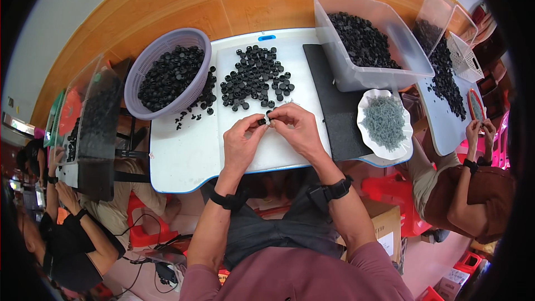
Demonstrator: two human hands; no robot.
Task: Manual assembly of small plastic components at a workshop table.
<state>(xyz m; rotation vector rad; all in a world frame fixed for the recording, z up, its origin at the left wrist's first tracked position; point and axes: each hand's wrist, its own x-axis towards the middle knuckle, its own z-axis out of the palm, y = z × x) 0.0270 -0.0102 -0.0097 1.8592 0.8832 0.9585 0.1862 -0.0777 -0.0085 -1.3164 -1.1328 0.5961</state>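
I report one cap (261,121) in progress, clamped in my left hand (241,138) over the table (184,159), the grip of my right hand (296,132) beside it too obscured to judge, and much left: pile (253,75), basket (132,88) and dish (363,132) stand well stocked.

2 bare forearms (209,237) angled inward, left hand (241,144) and right hand (301,132) close together, fingers (285,116) curled into pinches

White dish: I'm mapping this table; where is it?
Head view: the dish is far right on the table, in front of the clear bin, by the black mat.
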